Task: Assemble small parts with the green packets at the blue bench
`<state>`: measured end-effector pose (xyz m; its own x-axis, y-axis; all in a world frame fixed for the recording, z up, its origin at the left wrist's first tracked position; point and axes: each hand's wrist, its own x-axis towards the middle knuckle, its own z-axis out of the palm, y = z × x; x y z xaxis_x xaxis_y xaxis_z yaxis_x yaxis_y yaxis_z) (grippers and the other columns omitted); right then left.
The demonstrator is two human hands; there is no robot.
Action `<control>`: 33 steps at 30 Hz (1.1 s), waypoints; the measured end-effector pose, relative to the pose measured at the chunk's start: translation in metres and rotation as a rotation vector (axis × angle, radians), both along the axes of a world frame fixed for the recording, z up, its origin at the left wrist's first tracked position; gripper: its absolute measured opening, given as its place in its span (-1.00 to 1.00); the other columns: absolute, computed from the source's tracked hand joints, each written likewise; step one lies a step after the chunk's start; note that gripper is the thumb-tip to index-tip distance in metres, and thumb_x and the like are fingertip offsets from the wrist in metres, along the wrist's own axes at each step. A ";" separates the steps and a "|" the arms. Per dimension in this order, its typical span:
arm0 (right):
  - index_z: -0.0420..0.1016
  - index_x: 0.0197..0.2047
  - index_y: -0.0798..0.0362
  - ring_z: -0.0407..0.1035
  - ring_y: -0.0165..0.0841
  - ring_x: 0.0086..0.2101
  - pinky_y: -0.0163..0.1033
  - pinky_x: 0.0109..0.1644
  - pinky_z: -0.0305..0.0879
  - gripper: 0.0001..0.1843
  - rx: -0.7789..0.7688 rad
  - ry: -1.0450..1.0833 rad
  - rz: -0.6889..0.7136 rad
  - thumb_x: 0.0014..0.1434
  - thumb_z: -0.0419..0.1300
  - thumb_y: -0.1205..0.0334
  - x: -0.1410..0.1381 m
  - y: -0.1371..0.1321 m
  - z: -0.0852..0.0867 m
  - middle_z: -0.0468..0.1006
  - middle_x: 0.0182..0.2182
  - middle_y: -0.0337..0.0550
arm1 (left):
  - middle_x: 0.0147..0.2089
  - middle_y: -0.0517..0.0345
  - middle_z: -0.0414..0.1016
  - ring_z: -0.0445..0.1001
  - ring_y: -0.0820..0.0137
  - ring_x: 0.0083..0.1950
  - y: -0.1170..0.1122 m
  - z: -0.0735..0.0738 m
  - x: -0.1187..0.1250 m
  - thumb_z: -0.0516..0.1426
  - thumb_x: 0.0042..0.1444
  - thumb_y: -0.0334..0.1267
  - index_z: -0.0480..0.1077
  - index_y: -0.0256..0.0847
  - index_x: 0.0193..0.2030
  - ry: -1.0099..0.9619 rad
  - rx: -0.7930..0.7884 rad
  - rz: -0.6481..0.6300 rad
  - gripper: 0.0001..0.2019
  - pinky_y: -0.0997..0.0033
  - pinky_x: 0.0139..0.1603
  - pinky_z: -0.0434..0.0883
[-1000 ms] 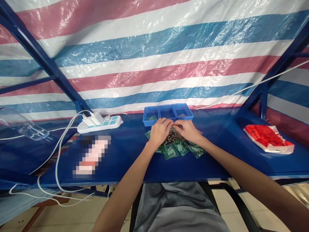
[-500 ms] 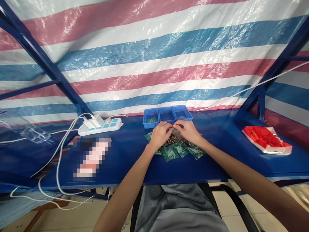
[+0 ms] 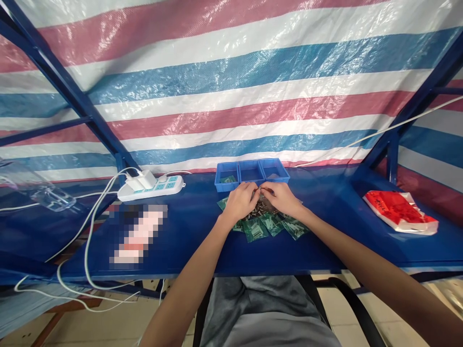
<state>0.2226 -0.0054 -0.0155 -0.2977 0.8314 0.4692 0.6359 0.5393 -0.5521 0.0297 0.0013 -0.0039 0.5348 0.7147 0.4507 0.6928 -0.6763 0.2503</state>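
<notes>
My left hand (image 3: 240,201) and my right hand (image 3: 279,196) meet fingertip to fingertip, both closed in a pinch. Whatever lies between the fingers is too small to name. Beneath them is a pile of small dark metallic pieces (image 3: 259,210), partly covered by my hands. Several small green-tinted bags (image 3: 255,229) with pale slim pieces in them lie fanned out along the near side of the pile. Just behind my hands stands a blue three-compartment tray (image 3: 217,181), with a green bag in its left compartment and something pale in the right one.
On the left, a white power strip (image 3: 154,191) holds plugged-in chargers, and white cables (image 3: 94,212) run off the table edge. A clear plastic container (image 3: 54,197) lies beyond. A red and white packet (image 3: 400,211) rests at the right. Striped sheeting (image 3: 253,106) hangs behind.
My hands stay pinched together over the pile, with only a slight shift of the fingers. The camera view has moved very slightly.
</notes>
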 end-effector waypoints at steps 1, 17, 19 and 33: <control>0.53 -0.29 0.03 0.37 -0.33 -0.46 -0.25 -0.33 0.16 -0.77 0.002 -0.011 0.003 0.34 0.06 0.29 0.000 0.000 0.000 0.57 -0.45 -0.19 | -0.20 0.10 0.49 0.44 0.28 -0.10 -0.001 0.001 0.000 -0.06 0.44 -0.19 0.33 -0.15 -0.18 0.009 -0.002 0.013 -0.78 0.34 -0.30 0.23; 0.43 -0.32 -0.01 0.46 -0.29 -0.47 -0.21 -0.32 0.28 -0.76 -0.131 0.214 0.017 0.35 0.10 0.09 -0.008 -0.010 0.002 0.55 -0.51 -0.24 | -0.11 0.11 0.42 0.45 0.35 -0.22 -0.004 0.004 0.000 -0.05 0.40 -0.23 0.32 -0.13 -0.16 -0.022 0.006 0.079 -0.84 0.36 -0.30 0.26; 0.44 -0.29 -0.01 0.46 -0.29 -0.46 -0.21 -0.31 0.29 -0.76 -0.125 0.257 0.007 0.36 0.10 0.08 -0.009 -0.010 0.001 0.56 -0.48 -0.22 | -0.09 0.12 0.40 0.45 0.36 -0.22 -0.007 0.007 0.000 0.02 0.36 -0.22 0.32 -0.12 -0.13 -0.039 0.015 0.087 -0.90 0.37 -0.29 0.28; 0.45 -0.21 -0.01 0.48 -0.27 -0.40 -0.22 -0.31 0.33 -0.82 -0.126 0.280 0.033 0.34 0.06 0.14 -0.012 -0.009 -0.001 0.56 -0.42 -0.20 | -0.07 0.06 0.34 0.43 0.35 -0.24 -0.003 0.009 -0.005 -0.07 0.44 -0.08 0.36 -0.16 -0.14 0.062 0.012 0.075 -0.72 0.37 -0.34 0.28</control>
